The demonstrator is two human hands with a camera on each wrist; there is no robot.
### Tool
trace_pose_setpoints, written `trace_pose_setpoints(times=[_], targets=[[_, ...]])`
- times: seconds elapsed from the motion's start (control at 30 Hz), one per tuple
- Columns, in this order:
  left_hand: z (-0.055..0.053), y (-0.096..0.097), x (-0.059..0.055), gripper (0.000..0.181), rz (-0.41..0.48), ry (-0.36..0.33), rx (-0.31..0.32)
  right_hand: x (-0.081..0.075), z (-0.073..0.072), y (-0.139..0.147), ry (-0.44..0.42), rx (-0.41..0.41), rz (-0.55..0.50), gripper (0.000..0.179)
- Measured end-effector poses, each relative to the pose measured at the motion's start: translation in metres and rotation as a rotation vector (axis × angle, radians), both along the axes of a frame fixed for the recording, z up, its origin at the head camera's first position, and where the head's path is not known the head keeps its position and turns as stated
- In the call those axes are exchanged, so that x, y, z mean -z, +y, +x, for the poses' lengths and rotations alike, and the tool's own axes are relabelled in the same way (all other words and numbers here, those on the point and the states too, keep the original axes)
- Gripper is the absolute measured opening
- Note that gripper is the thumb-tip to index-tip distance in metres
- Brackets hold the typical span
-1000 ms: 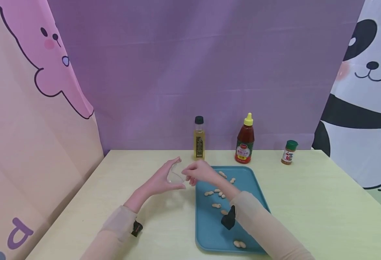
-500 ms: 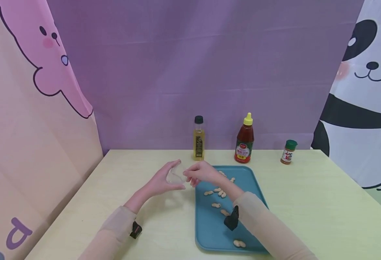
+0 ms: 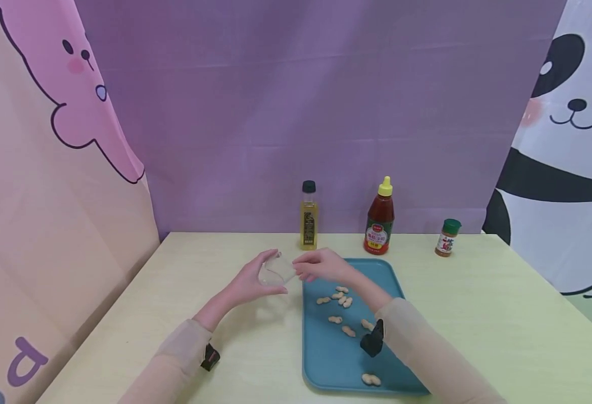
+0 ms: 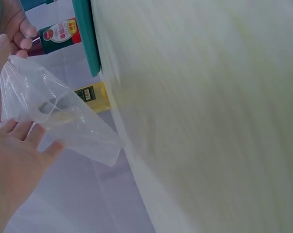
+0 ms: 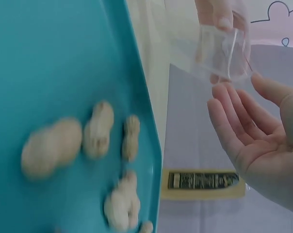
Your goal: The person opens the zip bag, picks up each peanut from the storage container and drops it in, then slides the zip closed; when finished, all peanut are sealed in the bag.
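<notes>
A clear plastic bag (image 3: 277, 271) is held up over the table, just left of the tray. My left hand (image 3: 251, 281) holds it from the left, thumb and fingers curved around it. At the bag's right edge, my right hand (image 3: 322, 265) pinches the plastic between thumb and fingertips. A thin red line runs along that edge in the right wrist view. No contents show in the bag (image 4: 64, 109) in the left wrist view. Below the right hand lies a blue tray (image 3: 333, 359) with several unshelled peanuts (image 3: 348, 331) scattered on it.
Along the table's back edge stand a bottle of yellow oil (image 3: 308, 221), a red sauce bottle (image 3: 379, 221) with a yellow cap, and a small green-lidded spice jar (image 3: 446, 241). Behind them hangs a purple cloth (image 3: 255, 123).
My right hand has shifted a little to the right, and the bag's right edge now stretches further out. My left hand stays nearly in place.
</notes>
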State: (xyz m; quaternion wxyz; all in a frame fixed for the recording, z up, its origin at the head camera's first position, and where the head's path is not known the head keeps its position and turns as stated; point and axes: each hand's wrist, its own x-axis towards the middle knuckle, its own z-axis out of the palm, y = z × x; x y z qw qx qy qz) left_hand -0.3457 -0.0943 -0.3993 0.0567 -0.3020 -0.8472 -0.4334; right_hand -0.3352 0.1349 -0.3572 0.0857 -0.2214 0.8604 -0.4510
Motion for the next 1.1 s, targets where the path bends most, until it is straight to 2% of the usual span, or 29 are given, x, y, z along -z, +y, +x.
trace_pose_setpoints(times=[0.2,0.47,0.6,0.87,1.1], targets=[[-0.001,-0.001,0.0,0.091,-0.049,0.031,-0.006,-0.005,0.005,0.031,0.108,0.018,0.021,0.037],[-0.006,-0.005,0.0,0.088,-0.107,0.033,0.019,-0.006,0.018,0.076,0.25,0.081,0.119,0.033],[-0.007,-0.007,-0.001,0.088,-0.128,0.015,0.01,0.0,0.02,0.097,0.263,0.096,0.151,0.032],[-0.005,-0.009,-0.002,0.089,-0.141,0.007,0.011,0.021,0.009,0.127,0.266,0.116,0.248,0.031],[-0.003,-0.009,-0.003,0.088,-0.148,0.012,0.027,0.038,-0.003,0.142,0.266,0.03,0.339,0.035]])
